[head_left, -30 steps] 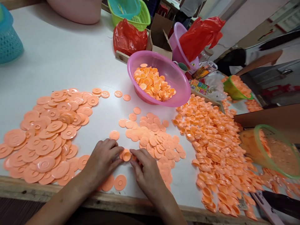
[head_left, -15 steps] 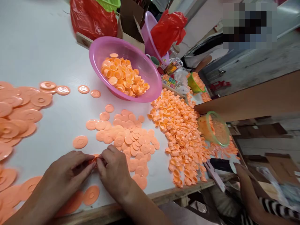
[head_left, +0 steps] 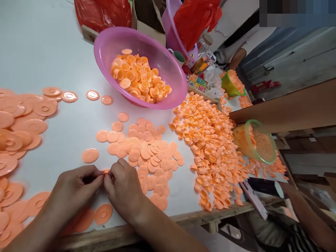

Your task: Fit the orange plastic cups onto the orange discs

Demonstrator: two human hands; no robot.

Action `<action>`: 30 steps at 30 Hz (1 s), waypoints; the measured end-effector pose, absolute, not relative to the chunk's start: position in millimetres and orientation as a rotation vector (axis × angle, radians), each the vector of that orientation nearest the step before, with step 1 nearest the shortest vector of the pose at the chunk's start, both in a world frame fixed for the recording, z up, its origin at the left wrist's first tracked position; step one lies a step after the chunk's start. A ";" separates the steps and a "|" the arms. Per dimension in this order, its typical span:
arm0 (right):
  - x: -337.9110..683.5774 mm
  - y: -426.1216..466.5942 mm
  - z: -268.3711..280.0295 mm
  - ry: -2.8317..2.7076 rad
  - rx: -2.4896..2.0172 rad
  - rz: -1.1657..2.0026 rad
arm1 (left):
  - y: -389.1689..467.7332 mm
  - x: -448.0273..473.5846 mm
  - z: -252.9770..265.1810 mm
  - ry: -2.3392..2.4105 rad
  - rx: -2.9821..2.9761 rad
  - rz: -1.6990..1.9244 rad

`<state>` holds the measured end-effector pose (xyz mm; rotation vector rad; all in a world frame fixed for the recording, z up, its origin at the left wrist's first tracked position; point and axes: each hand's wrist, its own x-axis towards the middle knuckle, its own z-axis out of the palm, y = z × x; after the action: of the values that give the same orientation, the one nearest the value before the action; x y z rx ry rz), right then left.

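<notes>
My left hand (head_left: 76,185) and my right hand (head_left: 126,192) meet low over the white table, fingertips pinched together. Between them shows a sliver of a small orange plastic piece (head_left: 105,171); the fingers hide its shape. Just beyond my right hand spreads a pile of small flat orange discs (head_left: 157,154). One lone disc (head_left: 90,155) lies above my left hand, and another disc (head_left: 103,214) lies below my fingers. Larger orange discs (head_left: 33,126) overlap at the left, some partly under my left forearm. Tiny orange cups (head_left: 212,136) are heaped to the right.
A pink basin (head_left: 174,68) holding orange cups stands behind the discs. Past it are a red plastic bag (head_left: 105,14), a cardboard box (head_left: 149,29) and a mug (head_left: 179,57). A green-rimmed tub (head_left: 252,140) lies tipped at right, near another person's arm (head_left: 304,206).
The view has shifted slightly, so the basin and cup heap appear displaced. My hands stay together, and less of the small orange piece shows between my fingers.
</notes>
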<state>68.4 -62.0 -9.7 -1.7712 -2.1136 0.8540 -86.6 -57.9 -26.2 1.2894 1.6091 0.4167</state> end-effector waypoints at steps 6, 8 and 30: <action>69.0 -64.9 -4.9 -1.962 -1.744 0.945 | -60.6 -84.5 -13.3 1.604 1.482 0.395; 79.7 -66.7 4.9 -1.854 -1.613 1.042 | -57.4 -83.5 -4.3 1.635 1.469 0.460; 346.2 -162.4 -12.1 -1.362 -2.523 0.373 | -39.0 -162.3 12.5 1.655 1.996 0.214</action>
<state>346.2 -162.4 -12.1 -2.5234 -1.3625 0.3730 -162.3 -39.0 12.5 1.9965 1.6546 0.2135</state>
